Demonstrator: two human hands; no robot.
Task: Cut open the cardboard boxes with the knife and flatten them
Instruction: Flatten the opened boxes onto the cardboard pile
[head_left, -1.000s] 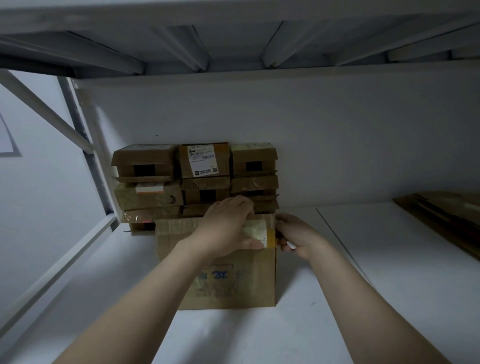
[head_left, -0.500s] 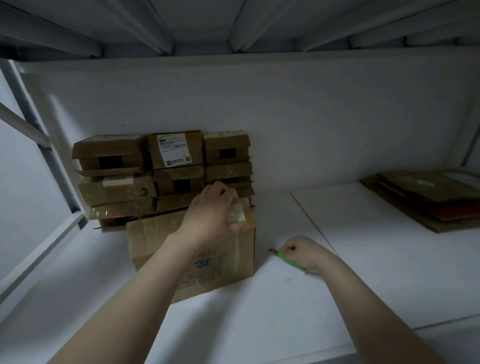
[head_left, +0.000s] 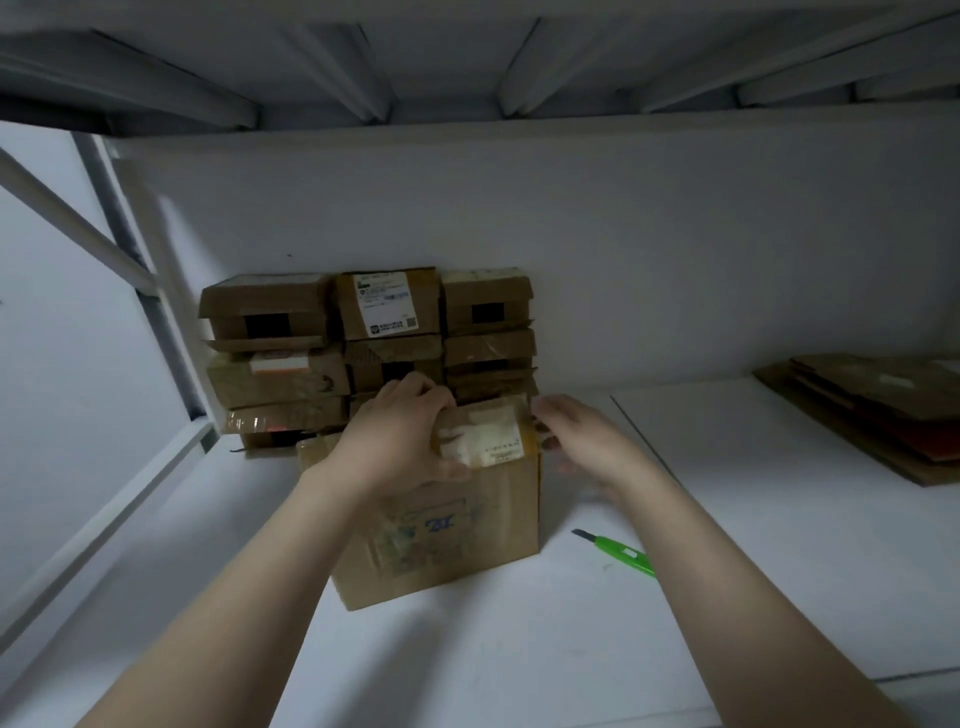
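Head view, one frame. The working box stands upright on the white shelf, front face toward me, printed marks and tape visible on that face. A pale label sits on its top near the right end. My left hand is clamped on the top of the box: fingers curled over the far top edge, thumb down on the near side beside the label. My right hand is at the box's upper right corner, fingers loosely extended toward the edge and holding nothing. It is motion-blurred, so I cannot tell if the fingertips actually touch the cardboard. The two hands are apart, with the labelled end of the box top between them. The knife, green handle with a short dark tip, lies flat on the shelf to the right of the box, apart from it and partly under my right forearm in this view; neither hand is on it. Behind the working box, a stack of boxes stands against the back wall, three columns wide, some with dark openings facing me. Far right on the shelf lies a pile of flattened cardboard, well apart from the box.
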